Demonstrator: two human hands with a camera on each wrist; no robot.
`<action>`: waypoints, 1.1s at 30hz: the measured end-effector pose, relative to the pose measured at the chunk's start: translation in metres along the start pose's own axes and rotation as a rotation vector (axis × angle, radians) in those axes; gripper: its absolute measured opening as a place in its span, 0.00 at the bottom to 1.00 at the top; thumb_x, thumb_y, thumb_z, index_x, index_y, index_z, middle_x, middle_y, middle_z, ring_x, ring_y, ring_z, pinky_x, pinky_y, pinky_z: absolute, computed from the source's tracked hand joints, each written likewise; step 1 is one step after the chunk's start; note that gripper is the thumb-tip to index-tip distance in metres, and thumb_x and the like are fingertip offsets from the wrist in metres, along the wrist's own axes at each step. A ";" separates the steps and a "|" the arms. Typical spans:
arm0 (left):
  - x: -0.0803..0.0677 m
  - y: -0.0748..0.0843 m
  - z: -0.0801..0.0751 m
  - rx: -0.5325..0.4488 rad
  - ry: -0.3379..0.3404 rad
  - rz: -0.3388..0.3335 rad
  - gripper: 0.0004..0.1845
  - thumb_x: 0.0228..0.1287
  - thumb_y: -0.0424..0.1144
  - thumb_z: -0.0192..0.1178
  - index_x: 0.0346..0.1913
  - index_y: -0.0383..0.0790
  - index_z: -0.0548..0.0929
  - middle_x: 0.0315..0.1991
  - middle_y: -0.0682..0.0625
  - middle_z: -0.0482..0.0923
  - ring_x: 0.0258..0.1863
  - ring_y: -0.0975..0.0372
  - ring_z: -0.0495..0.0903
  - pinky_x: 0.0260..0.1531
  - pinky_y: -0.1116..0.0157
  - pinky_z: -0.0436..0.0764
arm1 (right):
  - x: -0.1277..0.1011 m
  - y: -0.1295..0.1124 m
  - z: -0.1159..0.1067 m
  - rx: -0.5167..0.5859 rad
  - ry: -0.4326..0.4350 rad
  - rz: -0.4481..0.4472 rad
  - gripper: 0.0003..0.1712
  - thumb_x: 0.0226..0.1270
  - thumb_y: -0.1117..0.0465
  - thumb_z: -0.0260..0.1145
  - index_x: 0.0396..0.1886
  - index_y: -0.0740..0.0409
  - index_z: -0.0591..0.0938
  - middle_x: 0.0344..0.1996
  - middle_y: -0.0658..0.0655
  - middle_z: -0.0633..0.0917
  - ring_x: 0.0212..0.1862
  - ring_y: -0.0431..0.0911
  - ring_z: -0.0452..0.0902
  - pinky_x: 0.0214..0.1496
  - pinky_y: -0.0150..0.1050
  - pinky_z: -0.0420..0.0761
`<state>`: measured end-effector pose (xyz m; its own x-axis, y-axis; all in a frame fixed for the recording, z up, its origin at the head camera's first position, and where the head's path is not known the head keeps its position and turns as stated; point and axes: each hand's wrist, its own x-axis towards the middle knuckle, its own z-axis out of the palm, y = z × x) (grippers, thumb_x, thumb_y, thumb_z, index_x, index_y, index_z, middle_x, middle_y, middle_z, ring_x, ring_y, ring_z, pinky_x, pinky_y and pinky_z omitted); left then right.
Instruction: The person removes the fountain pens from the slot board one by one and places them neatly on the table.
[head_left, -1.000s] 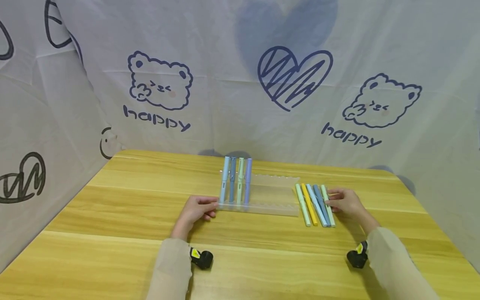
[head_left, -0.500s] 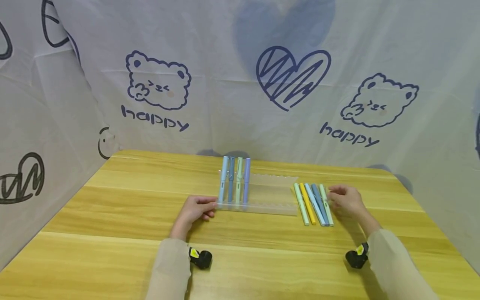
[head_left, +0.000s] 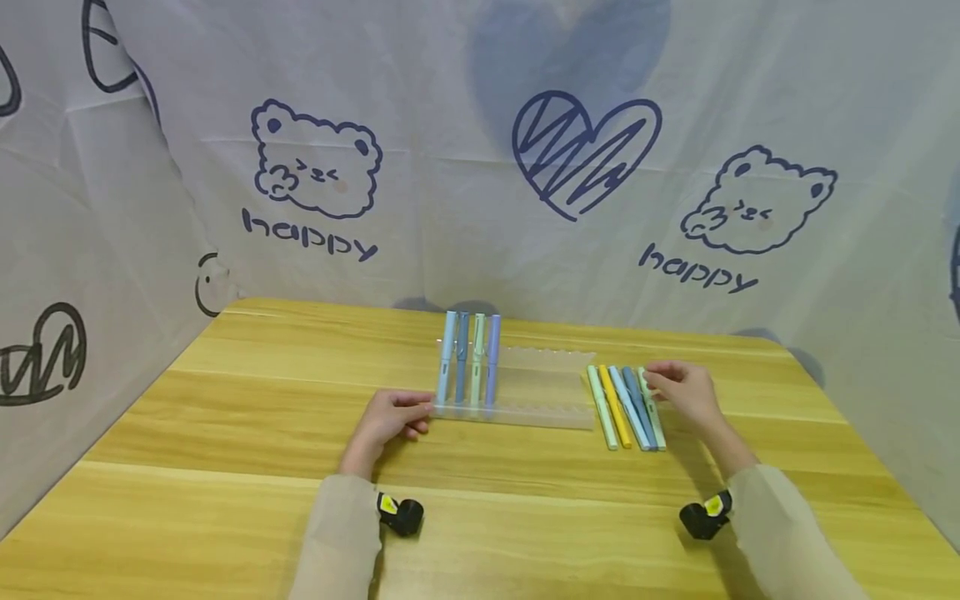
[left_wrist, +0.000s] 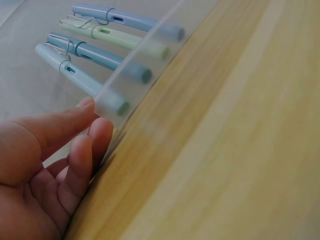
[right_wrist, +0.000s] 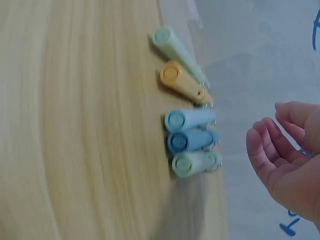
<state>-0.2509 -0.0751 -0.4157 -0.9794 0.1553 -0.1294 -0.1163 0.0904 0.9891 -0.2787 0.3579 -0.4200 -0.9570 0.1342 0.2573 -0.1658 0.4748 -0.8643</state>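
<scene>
A clear plastic pen rack (head_left: 547, 387) stands on the table, its left part bearing a light blue pen (head_left: 445, 358), a darker blue pen (head_left: 462, 358), a pale green pen (head_left: 477, 360) and a purple pen (head_left: 492, 360). My left hand (head_left: 386, 421) pinches the rack's left front corner between thumb and fingers; the left wrist view shows the thumb (left_wrist: 85, 107) at its edge. Over the far end of the loose pens hovers my right hand (head_left: 686, 392), fingers loosely bent. In the right wrist view this hand (right_wrist: 287, 155) is apart from the pens and holds nothing.
Right of the rack several capped pens lie side by side: a green pen (head_left: 602, 408), a yellow pen (head_left: 615, 408), a light blue pen (head_left: 630, 408), a blue pen (head_left: 640, 400) and another green pen (head_left: 653, 417). A printed cloth (head_left: 465, 208) hangs behind the wooden table (head_left: 510, 517).
My right hand has come off the rightmost green pen, drawn slightly right, then shifted up and left above the pens' far ends. The left hand and the rack have stayed put.
</scene>
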 end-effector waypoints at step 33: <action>-0.002 0.002 0.000 -0.005 0.002 -0.001 0.15 0.57 0.27 0.57 0.47 0.22 0.76 0.25 0.44 0.79 0.16 0.66 0.75 0.16 0.74 0.75 | -0.038 -0.113 0.051 0.162 -0.095 -0.072 0.12 0.58 0.71 0.61 0.36 0.80 0.76 0.27 0.64 0.81 0.26 0.39 0.77 0.29 0.39 0.81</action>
<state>-0.2492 -0.0752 -0.4133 -0.9796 0.1529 -0.1304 -0.1182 0.0861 0.9892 -0.2358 0.2546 -0.3541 -0.9583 0.0184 0.2853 -0.2631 0.3332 -0.9054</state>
